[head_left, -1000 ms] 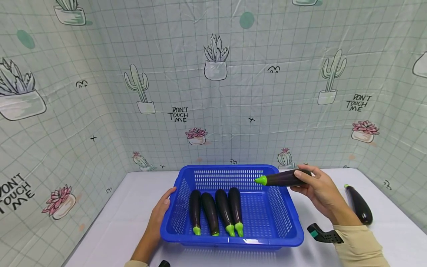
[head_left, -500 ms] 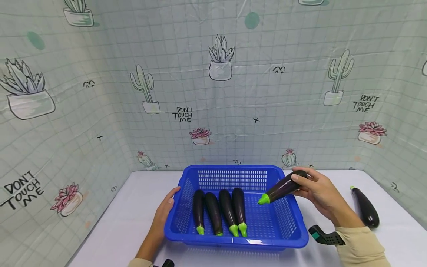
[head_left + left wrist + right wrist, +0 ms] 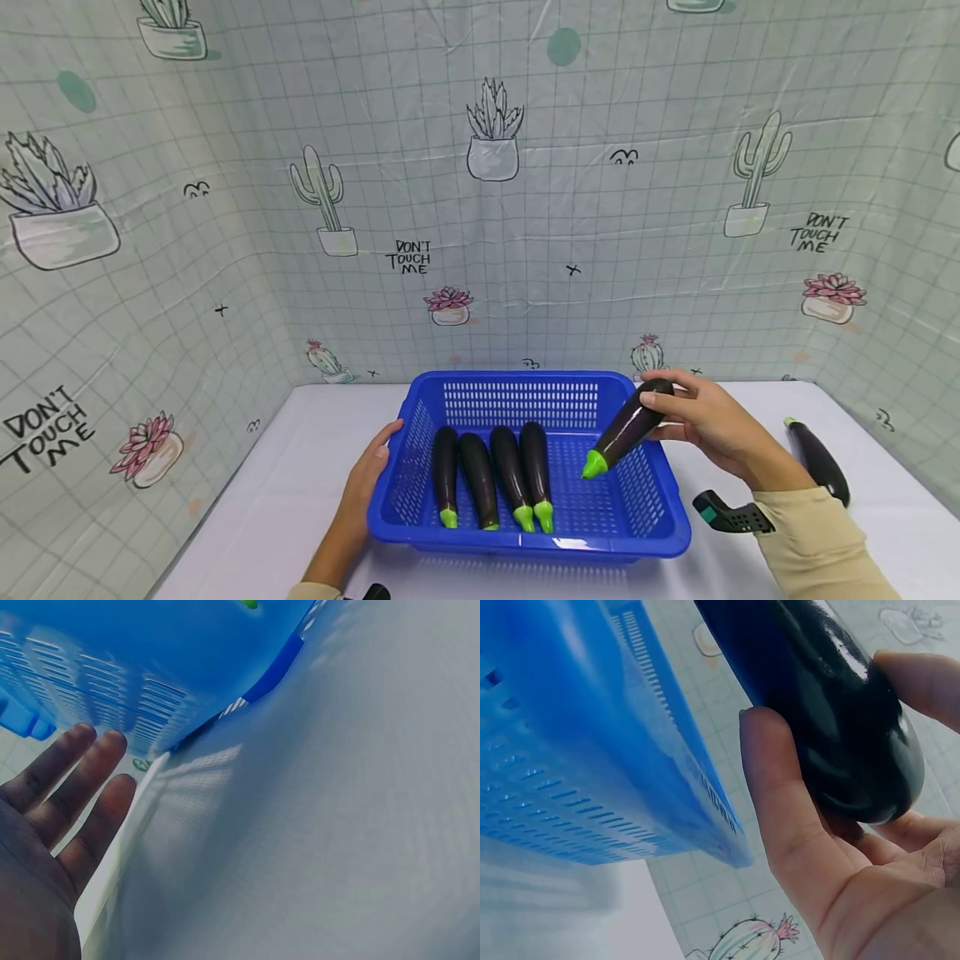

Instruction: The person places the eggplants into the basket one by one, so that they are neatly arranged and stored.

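Observation:
My right hand (image 3: pixel 705 421) grips a dark purple eggplant (image 3: pixel 628 427) by its thick end. Its green stem points down and left over the right part of a blue plastic basket (image 3: pixel 525 544). In the right wrist view, thumb and fingers wrap the glossy blunt end of the eggplant (image 3: pixel 847 712), beside the basket wall (image 3: pixel 577 750). Several eggplants (image 3: pixel 480 479) lie side by side in the basket's left half, stems toward me. At the basket's left side is my left hand (image 3: pixel 360 487). The left wrist view has its fingers (image 3: pixel 97 825) extended along the slotted wall.
Another eggplant (image 3: pixel 820 460) lies on the white table (image 3: pixel 247 500) to the right, partly hidden by my right forearm. A patterned cloth (image 3: pixel 555 208) hangs behind and on both sides. A black wrist strap (image 3: pixel 731 515) sits at my right wrist.
The eggplant in my right hand has tilted from nearly level to stem-down and shifted slightly left over the basket. My left hand stays at the basket's left side.

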Motion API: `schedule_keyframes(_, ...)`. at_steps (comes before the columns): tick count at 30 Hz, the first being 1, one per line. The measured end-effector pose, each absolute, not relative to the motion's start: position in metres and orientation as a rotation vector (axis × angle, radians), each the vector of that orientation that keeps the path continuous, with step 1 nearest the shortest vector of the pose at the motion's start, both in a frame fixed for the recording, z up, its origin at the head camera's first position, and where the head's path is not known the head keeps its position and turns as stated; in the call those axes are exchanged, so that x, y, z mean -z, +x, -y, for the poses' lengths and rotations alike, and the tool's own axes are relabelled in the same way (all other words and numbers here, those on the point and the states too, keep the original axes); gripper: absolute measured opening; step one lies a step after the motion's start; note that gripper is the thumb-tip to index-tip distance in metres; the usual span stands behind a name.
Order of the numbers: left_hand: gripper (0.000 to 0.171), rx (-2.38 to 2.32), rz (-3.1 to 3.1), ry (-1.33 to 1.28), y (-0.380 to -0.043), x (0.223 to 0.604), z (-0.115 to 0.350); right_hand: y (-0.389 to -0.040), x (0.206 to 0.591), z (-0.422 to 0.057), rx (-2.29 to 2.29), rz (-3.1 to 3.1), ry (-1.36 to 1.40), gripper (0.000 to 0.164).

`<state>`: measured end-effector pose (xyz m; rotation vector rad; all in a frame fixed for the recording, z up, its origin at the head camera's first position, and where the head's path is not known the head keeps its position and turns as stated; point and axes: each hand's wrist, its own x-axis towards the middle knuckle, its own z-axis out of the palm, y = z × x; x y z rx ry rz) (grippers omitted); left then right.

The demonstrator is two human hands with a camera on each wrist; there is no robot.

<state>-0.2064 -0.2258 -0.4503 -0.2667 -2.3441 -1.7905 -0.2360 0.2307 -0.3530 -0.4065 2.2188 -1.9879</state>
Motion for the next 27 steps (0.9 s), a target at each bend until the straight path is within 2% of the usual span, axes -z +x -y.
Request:
schedule_keyframes(10, 0.050, 1.778, 2.309, -0.312, -0.206, 0.453, 0.227, -0.239, 0.351, -0.222, 2.014, -2.196, -0.314, 0.065)
schedule_keyframes(18, 0.050, 1.788, 2.320, -0.302, -0.206, 0.451, 0.227, -0.240, 0.354, -0.219, 2.003, -2.221, -0.349, 0.059)
schedule_keyframes(27, 0.050, 1.780, 2.330, -0.296, -0.205, 0.451, 0.226, -0.243, 0.349, -0.218, 1.891, -2.236, -0.387, 0.060)
